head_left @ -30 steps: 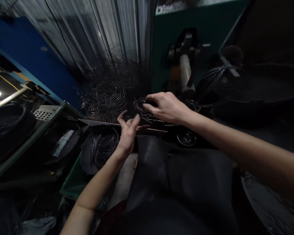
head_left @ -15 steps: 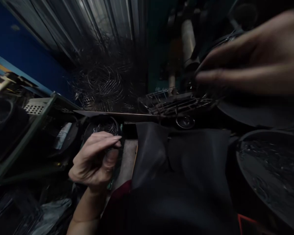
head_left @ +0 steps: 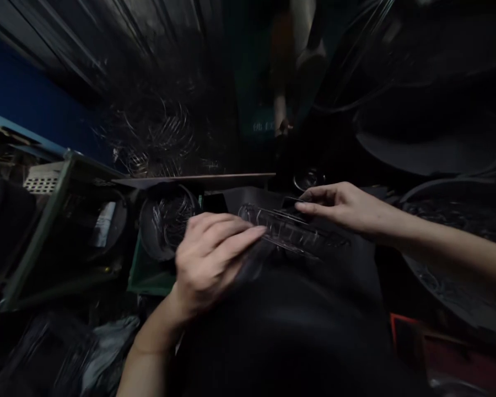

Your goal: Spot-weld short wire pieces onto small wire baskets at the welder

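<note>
Above the dark apron on my lap is a wire rack, a long narrow frame of thin rods with crossbars, tilted down to the right and blurred. My left hand is closed at its left end, fingers over the near rods and the thumb hidden. On the far side, my right hand pinches the rack's upper edge near a dark patch between thumb and fingers, which I cannot make out. Beyond it sits a small round shiny dish.
A dark tub of bent wire pieces stands at left in a green crate. Large round tubs are at right, with a red box below. Tangled wire lies behind a thin ledge; a machine rises ahead.
The wire rack has come from beside the machine toward my lap. My right hand has moved down and left from the upper right; my left hand has moved right onto the rack.
</note>
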Demonstrator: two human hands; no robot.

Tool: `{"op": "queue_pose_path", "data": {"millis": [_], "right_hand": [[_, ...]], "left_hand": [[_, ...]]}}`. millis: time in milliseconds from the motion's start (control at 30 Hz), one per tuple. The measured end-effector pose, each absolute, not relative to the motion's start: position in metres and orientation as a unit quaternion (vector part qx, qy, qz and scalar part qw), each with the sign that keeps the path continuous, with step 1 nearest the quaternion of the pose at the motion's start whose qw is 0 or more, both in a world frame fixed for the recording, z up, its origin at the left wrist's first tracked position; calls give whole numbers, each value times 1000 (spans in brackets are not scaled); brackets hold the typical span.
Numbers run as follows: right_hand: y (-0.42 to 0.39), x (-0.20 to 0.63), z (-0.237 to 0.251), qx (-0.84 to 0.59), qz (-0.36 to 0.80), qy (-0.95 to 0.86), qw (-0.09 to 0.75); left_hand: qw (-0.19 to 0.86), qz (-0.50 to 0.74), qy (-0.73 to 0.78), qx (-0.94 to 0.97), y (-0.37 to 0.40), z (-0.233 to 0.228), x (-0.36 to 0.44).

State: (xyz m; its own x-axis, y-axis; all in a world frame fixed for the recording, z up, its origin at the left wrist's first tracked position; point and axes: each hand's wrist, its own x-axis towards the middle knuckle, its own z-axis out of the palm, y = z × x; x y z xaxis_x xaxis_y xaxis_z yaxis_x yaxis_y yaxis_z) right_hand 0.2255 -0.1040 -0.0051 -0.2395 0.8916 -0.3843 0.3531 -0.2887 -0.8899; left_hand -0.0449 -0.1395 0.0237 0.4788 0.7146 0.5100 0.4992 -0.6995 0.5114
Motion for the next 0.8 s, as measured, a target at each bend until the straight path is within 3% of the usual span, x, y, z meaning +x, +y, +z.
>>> {"op": "queue_pose_path", "data": {"millis": [167,400,633,800], "right_hand": [[-115,217,-32,-562,621,-473,271],[-119,214,-43,-565,600,-497,271],[-134,191,-39,-610,486,-554,291],[-141,185,-37,-617,484,-543,300]], "left_hand": [[118,218,308,918,-128,15,-10],[52,125,192,972,-97,-20,2],[-2,37,161,986,-93,-10,2],[23,1,174,985,-97,-2,3]]}}
